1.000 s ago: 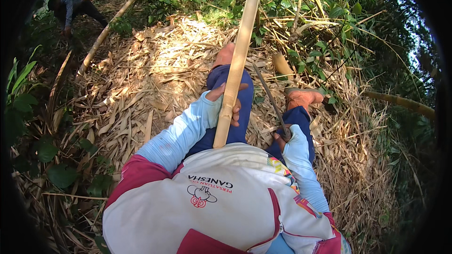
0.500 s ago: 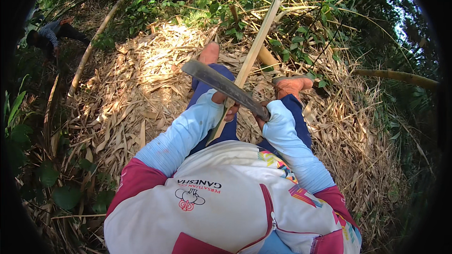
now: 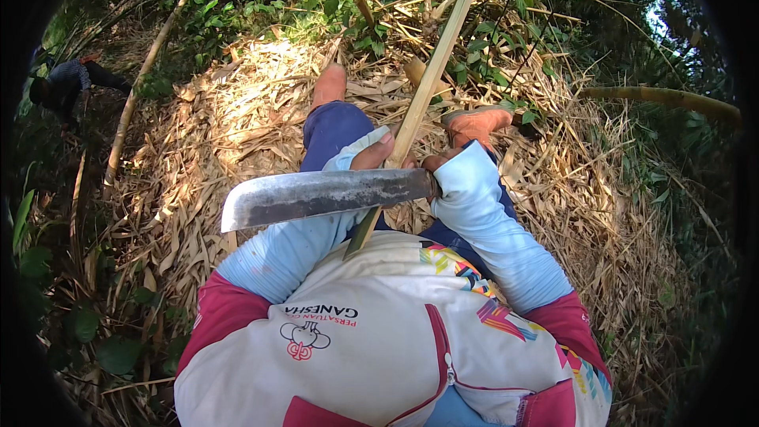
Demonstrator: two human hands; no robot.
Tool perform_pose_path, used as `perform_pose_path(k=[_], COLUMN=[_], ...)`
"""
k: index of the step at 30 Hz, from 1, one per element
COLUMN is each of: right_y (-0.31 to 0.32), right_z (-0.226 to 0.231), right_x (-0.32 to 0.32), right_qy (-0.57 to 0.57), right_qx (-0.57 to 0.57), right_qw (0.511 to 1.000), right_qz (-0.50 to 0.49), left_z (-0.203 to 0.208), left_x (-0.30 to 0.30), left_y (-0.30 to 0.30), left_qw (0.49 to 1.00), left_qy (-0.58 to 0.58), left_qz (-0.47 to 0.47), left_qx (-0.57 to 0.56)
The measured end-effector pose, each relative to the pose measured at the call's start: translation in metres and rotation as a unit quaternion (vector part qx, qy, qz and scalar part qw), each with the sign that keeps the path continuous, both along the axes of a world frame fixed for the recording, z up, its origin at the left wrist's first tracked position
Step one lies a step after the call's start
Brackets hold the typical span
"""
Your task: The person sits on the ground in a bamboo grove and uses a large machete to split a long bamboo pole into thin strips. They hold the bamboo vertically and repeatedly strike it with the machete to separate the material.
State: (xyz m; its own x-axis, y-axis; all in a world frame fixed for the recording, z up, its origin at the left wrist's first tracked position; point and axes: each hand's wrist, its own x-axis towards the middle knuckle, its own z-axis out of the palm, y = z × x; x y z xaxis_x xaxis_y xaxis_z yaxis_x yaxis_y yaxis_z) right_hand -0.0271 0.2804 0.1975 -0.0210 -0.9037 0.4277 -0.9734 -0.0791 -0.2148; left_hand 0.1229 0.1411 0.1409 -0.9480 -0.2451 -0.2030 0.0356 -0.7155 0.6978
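My left hand (image 3: 375, 154) is closed around a long, split bamboo strip (image 3: 433, 71). The strip slants from my lap up and away to the right, its lower end against my shirt. In my right hand (image 3: 439, 163) is the handle of a machete (image 3: 316, 196). Its broad, dark-stained blade points left, crossing over the strip and my left forearm. The blade hides part of my left hand and the strip's middle. Most of the machete's handle is covered by my right fist and the light blue sleeve.
Dry bamboo leaves (image 3: 229, 122) cover the ground around my orange boots (image 3: 477, 122). A bamboo pole (image 3: 154, 63) leans at left, near another person (image 3: 63, 83) bending over. Another bamboo stem (image 3: 664, 98) juts in at right. Green undergrowth (image 3: 340, 8) grows ahead.
The machete has swung nearer my body, its blade turning from pointing up-left to nearly level, with its flat side showing. The bamboo strip's far end now reaches higher in view.
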Motion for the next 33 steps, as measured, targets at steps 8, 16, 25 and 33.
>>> perform_pose_path(k=[8,16,25,33], right_y=[0.000,-0.002,0.001,0.005], right_z=[0.007,0.014,0.022,0.034], right_x=[0.000,-0.006,-0.012,-0.027], right_qy=[0.000,0.021,0.000,-0.075], right_qx=[0.002,-0.081,-0.105,-0.091], right_qw=[1.000,0.996,0.993,0.986], right_qz=[0.006,-0.018,-0.047,-0.117], left_z=[0.022,0.017,0.023,0.042], left_x=[0.008,0.014,0.017,0.017], left_y=[0.019,0.023,0.028,0.044], left_qw=[0.991,0.999,0.989,0.962], left_qy=[-0.098,-0.034,-0.068,-0.024], left_qz=[0.075,0.038,0.001,0.095], left_qx=[-0.046,0.006,-0.134,-0.254])
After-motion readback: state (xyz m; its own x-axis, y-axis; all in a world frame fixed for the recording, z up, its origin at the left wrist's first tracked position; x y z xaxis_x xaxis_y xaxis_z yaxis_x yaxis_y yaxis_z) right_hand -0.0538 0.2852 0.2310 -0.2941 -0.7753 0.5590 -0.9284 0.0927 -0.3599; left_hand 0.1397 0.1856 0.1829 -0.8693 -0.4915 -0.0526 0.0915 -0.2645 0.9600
